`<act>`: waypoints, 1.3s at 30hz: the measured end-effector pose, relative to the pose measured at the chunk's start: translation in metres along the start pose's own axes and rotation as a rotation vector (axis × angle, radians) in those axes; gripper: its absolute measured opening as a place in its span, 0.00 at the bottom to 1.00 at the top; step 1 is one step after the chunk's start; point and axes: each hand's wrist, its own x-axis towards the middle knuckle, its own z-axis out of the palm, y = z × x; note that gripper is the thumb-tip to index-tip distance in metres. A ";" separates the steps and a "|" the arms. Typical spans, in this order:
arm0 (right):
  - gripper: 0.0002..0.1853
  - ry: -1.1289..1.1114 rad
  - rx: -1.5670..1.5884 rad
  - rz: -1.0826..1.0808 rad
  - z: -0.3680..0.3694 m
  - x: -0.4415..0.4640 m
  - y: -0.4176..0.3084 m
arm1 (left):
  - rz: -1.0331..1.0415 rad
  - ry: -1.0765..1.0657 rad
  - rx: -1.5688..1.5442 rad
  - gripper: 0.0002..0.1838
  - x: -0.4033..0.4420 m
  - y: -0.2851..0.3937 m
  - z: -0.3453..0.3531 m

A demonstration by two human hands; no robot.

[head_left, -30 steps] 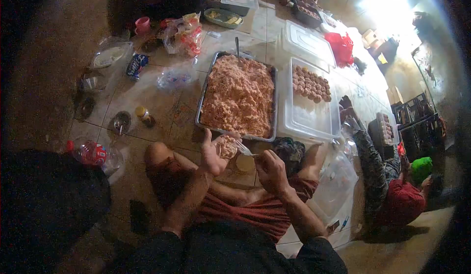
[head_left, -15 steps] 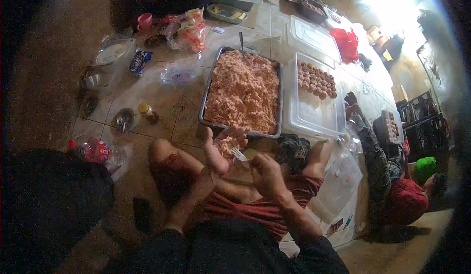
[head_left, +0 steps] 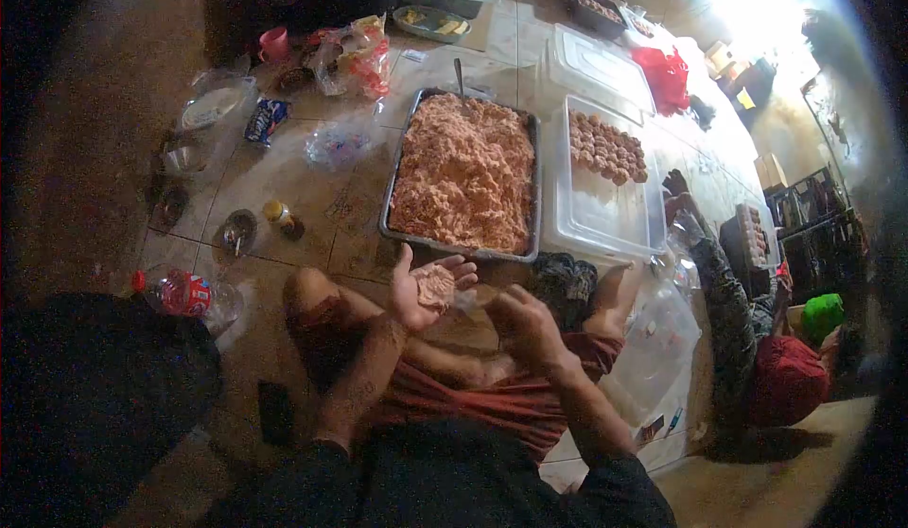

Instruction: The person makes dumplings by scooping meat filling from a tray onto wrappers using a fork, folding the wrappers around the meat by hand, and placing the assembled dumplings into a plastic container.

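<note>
My left hand (head_left: 416,294) is palm up with its fingers spread, and a flattened patty of pinkish meat mixture (head_left: 436,286) rests on the palm. To its right, my right hand (head_left: 526,325) is closed round a fork (head_left: 467,299), whose pale, blurred head points toward the patty. Just beyond both hands lies a metal tray (head_left: 461,252) heaped with the same meat mixture (head_left: 463,178), a spoon handle (head_left: 459,76) standing at its far end. A clear plastic container (head_left: 605,235) on the right holds rows of meatballs (head_left: 607,150) at its far end.
Left of the tray are a small jar (head_left: 278,214), a plastic bottle (head_left: 180,294), a blue packet (head_left: 268,121) and a pink cup (head_left: 274,45). A container lid (head_left: 602,69) and red bag (head_left: 662,80) lie beyond. Other people sit at the far side and right.
The meat on my left palm now looks flatter and smoother, and my left fingers are more spread out. The fork in my right hand has tilted and blurred.
</note>
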 end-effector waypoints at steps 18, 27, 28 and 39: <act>0.06 0.106 -0.030 -0.025 -0.012 0.002 0.017 | -0.192 0.108 0.300 0.59 -0.002 -0.008 0.008; 0.12 0.128 0.462 0.425 0.017 -0.006 0.032 | 0.078 0.034 0.995 0.52 0.001 -0.023 0.025; 0.13 0.083 0.625 0.468 0.022 -0.006 0.033 | -0.030 0.036 1.131 0.51 -0.011 -0.008 0.052; 0.13 0.224 0.438 0.288 -0.013 0.026 -0.026 | 0.028 -0.132 0.941 0.20 0.004 -0.007 -0.012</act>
